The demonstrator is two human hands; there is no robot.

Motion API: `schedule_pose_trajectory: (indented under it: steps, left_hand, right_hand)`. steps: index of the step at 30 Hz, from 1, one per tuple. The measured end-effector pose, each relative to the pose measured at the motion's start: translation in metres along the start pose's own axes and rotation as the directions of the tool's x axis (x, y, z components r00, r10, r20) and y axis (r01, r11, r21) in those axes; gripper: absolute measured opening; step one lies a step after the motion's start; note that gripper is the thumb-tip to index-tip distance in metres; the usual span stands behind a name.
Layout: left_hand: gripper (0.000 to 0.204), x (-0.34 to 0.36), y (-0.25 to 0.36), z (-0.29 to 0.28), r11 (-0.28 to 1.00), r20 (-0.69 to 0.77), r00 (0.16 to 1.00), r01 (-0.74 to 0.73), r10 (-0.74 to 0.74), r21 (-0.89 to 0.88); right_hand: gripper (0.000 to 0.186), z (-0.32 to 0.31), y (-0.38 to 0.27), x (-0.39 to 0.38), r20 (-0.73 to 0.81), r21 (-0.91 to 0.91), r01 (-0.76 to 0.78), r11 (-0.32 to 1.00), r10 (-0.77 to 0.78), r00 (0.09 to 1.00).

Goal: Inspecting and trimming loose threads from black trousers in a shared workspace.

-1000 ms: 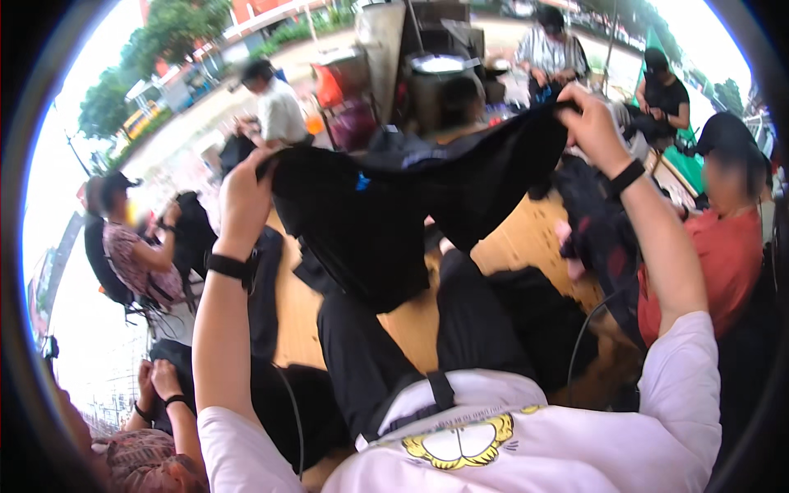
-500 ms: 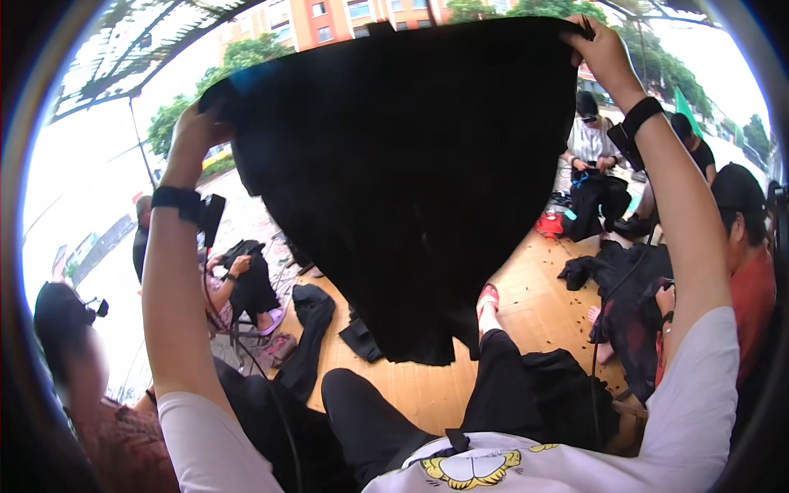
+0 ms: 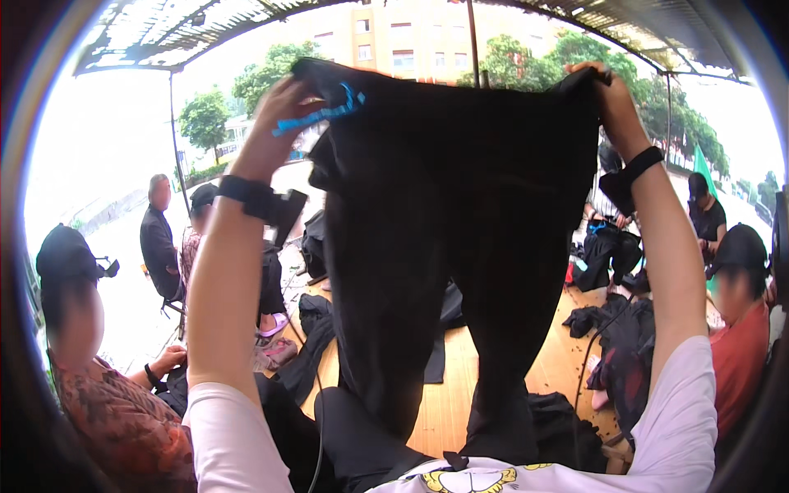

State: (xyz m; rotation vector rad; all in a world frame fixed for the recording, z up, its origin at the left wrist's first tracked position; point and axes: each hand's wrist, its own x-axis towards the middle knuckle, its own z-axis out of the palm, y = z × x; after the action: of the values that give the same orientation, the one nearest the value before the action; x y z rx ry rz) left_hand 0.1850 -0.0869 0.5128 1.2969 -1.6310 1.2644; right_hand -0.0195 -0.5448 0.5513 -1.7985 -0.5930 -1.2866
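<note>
A pair of black trousers (image 3: 460,156) hangs spread out in front of me, its two legs dropping toward my lap. My left hand (image 3: 283,115) grips one end of the waistband, somewhat blurred. Beside those fingers shows a bright blue strip (image 3: 316,121); whether it is held or fixed to the cloth I cannot tell. The other waistband end is pinched in my right hand (image 3: 608,90), with the fingertips partly behind the fabric. Both arms are raised and wear black wrist straps.
Several people sit around, one at the near left (image 3: 123,411) and one in red at the right (image 3: 740,329). Dark garments (image 3: 612,345) lie on the wooden floor (image 3: 452,394). Dark cables run by both my arms. A canopy roof (image 3: 181,37) spans overhead.
The trousers have come lower, and their legs now hang apart. My left hand has moved right, toward the other hand, and the blue strip has come into view.
</note>
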Motion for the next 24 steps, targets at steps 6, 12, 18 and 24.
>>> schedule_pose_trajectory:
  steps: [6,12,18,24]
  left_hand:
    - [0.022,0.038,0.025,0.088,0.621,0.341,0.778,0.628,-0.528,-0.469]
    - [0.028,0.071,-0.004,0.119,0.887,0.288,0.839,0.446,-0.462,0.121]
    - [0.029,0.023,0.005,0.133,0.629,0.429,0.689,0.719,-0.585,-0.297]
    - [0.029,-0.005,0.024,0.151,0.329,0.575,0.6,0.794,-0.556,-0.511]
  right_hand:
    - [0.019,0.125,0.0,-0.005,0.391,0.537,-0.191,0.822,-0.041,0.92]
    - [0.022,0.168,0.002,-0.002,0.486,0.591,-0.335,0.734,0.007,0.874]
    - [0.028,0.155,0.047,0.018,0.507,0.544,-0.416,0.728,0.109,0.855]
    - [0.035,0.128,0.06,0.013,0.513,0.466,-0.45,0.762,0.182,0.839]
